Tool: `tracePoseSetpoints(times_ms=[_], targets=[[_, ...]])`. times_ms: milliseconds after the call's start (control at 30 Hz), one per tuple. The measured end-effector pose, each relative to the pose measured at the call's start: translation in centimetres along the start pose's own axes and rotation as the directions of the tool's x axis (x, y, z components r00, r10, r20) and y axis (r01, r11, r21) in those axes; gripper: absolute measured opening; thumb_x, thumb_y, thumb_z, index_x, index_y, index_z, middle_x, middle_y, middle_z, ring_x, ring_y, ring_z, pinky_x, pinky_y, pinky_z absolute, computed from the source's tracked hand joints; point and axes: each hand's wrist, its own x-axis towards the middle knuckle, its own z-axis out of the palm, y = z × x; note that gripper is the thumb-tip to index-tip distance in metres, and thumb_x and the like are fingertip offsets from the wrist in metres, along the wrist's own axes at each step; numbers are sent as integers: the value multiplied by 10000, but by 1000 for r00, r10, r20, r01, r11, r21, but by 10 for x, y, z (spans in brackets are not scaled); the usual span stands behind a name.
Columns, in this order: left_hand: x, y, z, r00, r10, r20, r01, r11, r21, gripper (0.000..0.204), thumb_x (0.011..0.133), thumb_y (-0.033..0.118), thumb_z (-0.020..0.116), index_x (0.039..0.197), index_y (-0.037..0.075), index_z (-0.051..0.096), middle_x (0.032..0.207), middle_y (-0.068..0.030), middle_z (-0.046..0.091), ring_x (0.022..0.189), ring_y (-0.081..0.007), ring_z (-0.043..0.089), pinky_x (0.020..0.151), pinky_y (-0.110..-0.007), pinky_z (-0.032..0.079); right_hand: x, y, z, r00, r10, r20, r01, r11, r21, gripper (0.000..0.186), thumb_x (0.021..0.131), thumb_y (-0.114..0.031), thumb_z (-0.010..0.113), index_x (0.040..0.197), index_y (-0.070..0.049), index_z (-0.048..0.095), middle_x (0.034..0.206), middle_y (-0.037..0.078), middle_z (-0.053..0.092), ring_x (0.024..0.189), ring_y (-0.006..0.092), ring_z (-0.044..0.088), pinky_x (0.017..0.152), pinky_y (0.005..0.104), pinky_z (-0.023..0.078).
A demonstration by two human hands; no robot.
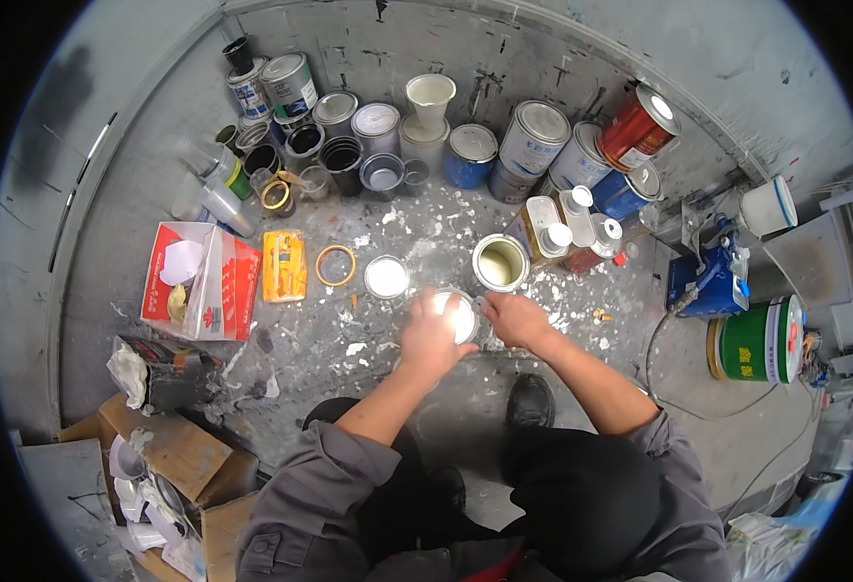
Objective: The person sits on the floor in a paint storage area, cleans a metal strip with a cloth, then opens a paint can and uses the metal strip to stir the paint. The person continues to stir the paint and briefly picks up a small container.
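Note:
A round can (461, 320) with a glaring white top stands near the front edge of the paint-spattered bench. Around its left side my left hand (428, 335) is curled, smeared by motion, with the thumb low on the can. At the can's right rim is my right hand (516, 320), its fingers closed. A small greyish bit shows at those fingertips, too unclear to name. Just behind the right hand stands an open paint can (500, 264) with pale cream contents. A round white disc (387, 277), perhaps a lid, lies to the left.
Paint cans (472, 155) and dark cups crowd the back wall. Metal solvent tins (540, 231) stand behind the open can. Leftward are a tape roll (335, 265), a yellow packet (284, 266) and a red-white box (201, 281). A green drum (758, 339) and a cable are at right.

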Motion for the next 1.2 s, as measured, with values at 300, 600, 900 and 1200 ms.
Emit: tracePoseSetpoints(times_ms=[300, 600, 900, 1200], targets=[[-1, 3, -5, 999, -20, 40, 20, 1000, 9, 995, 685, 461, 927, 1506, 145, 463, 1568, -269, 335, 1430, -447, 383, 1021, -493, 552, -3, -15, -4, 995, 102, 12, -101, 994, -48, 288, 994, -237, 503, 1176, -70, 650, 1109, 239, 731, 1075, 411, 705, 910, 536, 553], [0, 9, -5, 997, -64, 52, 65, 998, -11, 947, 682, 463, 926, 1473, 143, 514, 1562, -249, 326, 1406, -434, 394, 1001, -487, 564, -3, -10, 3, 996, 87, -21, -88, 996, -12, 303, 1028, -304, 540, 1223, -84, 610, 1061, 265, 717, 1020, 467, 681, 884, 566, 535], [-3, 22, 3, 994, -85, 69, 85, 996, -4, 917, 684, 498, 906, 1437, 140, 524, 1522, -279, 344, 1360, -464, 414, 966, -494, 571, -12, -49, -22, 976, 161, 146, -108, 943, -316, 346, 941, -210, 603, 1218, -19, 683, 1152, 187, 753, 1073, 353, 738, 916, 454, 586], [1, 17, 5, 996, -64, 63, 66, 997, -33, 894, 693, 488, 905, 1422, 153, 511, 1471, -255, 378, 1353, -450, 422, 917, -478, 600, 17, -9, -6, 989, 127, 70, -123, 991, -57, 328, 954, -255, 583, 1105, -13, 745, 1034, 199, 771, 930, 313, 771, 779, 410, 608]])
